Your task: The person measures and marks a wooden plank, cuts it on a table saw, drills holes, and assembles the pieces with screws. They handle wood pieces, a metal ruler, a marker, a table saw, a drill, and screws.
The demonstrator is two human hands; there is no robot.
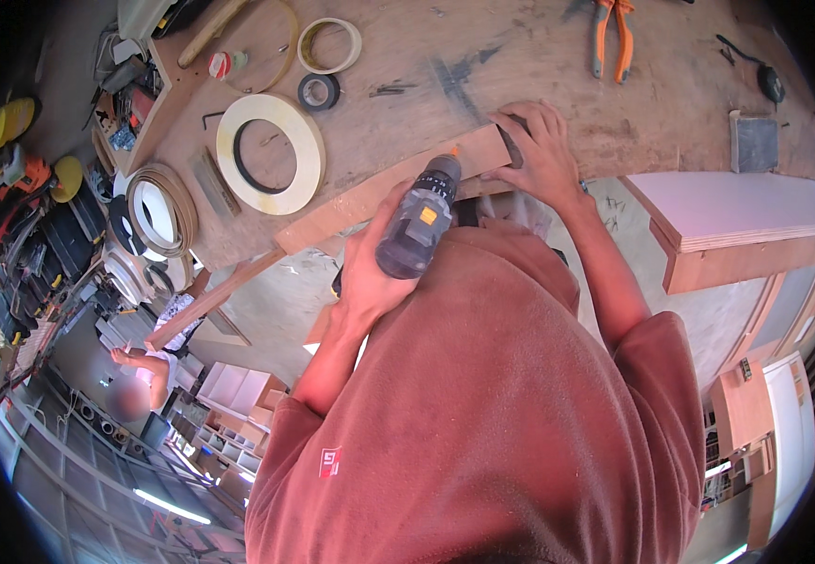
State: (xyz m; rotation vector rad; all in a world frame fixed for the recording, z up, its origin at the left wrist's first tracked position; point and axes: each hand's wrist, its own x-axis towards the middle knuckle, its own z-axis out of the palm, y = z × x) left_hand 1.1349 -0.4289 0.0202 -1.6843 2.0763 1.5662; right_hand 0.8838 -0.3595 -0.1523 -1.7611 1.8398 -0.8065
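My left hand (367, 282) is closed round a grey and black cordless drill (417, 224) held in front of my chest. Its nose, with a small orange tip (455, 150), sits over a long narrow wooden strip (379, 195) along the near edge of the workbench. Whether the tip touches the wood I cannot tell. My right hand (546, 155) grips the strip's right end, fingers over the far side and thumb on the near side. The drill's grip is mostly hidden by my left hand.
On the workbench (407, 52) lie a large cream edging roll (310, 155), tape rolls (330, 45), orange-handled pliers (611, 42), a tape measure (770, 83) and a grey block (753, 141). A pale panel assembly (727, 221) stands at right. Another person (152, 371) is at far left.
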